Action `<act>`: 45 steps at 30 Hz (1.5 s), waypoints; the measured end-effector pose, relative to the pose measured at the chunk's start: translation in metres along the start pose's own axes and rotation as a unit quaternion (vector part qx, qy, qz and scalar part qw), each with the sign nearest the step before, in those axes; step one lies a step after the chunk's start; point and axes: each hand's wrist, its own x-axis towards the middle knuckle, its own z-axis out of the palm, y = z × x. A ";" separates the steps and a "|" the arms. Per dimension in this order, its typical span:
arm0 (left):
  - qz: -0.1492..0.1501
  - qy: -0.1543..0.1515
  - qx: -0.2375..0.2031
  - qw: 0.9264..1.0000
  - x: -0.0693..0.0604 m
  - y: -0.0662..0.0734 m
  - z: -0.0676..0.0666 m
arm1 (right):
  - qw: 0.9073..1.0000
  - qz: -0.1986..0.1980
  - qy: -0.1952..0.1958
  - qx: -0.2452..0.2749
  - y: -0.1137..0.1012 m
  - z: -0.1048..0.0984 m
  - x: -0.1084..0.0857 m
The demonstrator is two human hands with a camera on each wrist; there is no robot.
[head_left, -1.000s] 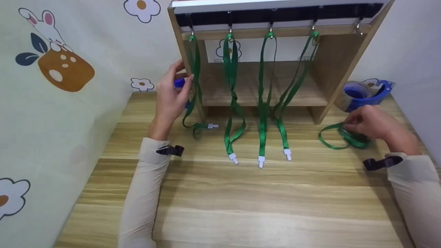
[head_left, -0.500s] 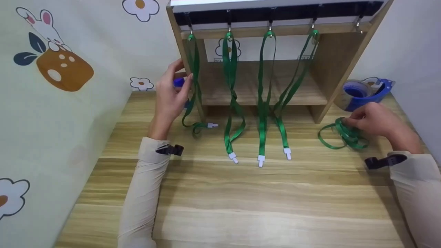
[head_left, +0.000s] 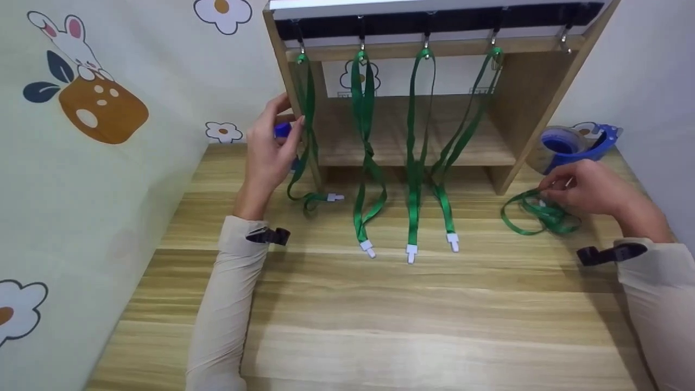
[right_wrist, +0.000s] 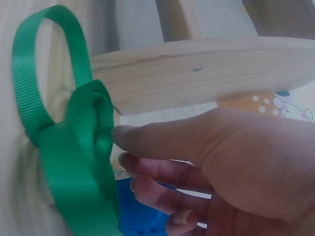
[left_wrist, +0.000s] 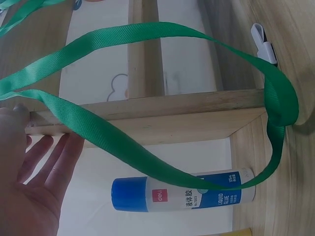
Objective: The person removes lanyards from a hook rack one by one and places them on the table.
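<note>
A wooden rack [head_left: 499, 130] stands on the table, with green lanyards [head_left: 362, 108] hanging from several of its metal hooks. My left hand [head_left: 269, 146] grips the rack's left side panel [left_wrist: 172, 105], thumb on one face and fingers on the other. Beside that hand hangs the leftmost lanyard [left_wrist: 123, 34], its white clip [left_wrist: 265, 45] low near the table. At the right, a loosely coiled green lanyard [head_left: 555, 220] lies on the table. My right hand [head_left: 592, 190] pinches a strand of this coil at the fingertips; the exact contact is partly hidden in the right wrist view.
Behind my right hand sits a blue tape dispenser [head_left: 583, 155] with a roll of tape. The rightmost hook [head_left: 566, 43] carries no lanyard. A blue-capped liquid glue bottle [left_wrist: 167, 192] is beyond the left panel. Patterned walls [head_left: 136, 206] border the table.
My right hand has shifted slightly up and right, and the coil beneath it has loosened, with a strand drawn toward the fingertips. The left hand keeps its place on the panel.
</note>
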 end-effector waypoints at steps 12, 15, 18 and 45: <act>-0.019 0.001 -0.026 0.999 0.000 0.000 -0.002 | 0.996 -0.006 0.079 0.037 -0.039 -0.010 -0.003; -0.027 0.000 -0.033 0.999 0.000 0.000 -0.002 | 0.994 -0.021 0.102 0.043 -0.052 -0.010 -0.004; -0.033 0.000 -0.038 0.999 0.000 0.000 -0.002 | 0.989 -0.039 0.130 0.054 -0.063 -0.010 -0.004; -0.034 0.002 -0.043 0.999 0.000 -0.001 -0.001 | 0.915 -0.021 0.319 0.247 -0.185 0.008 0.034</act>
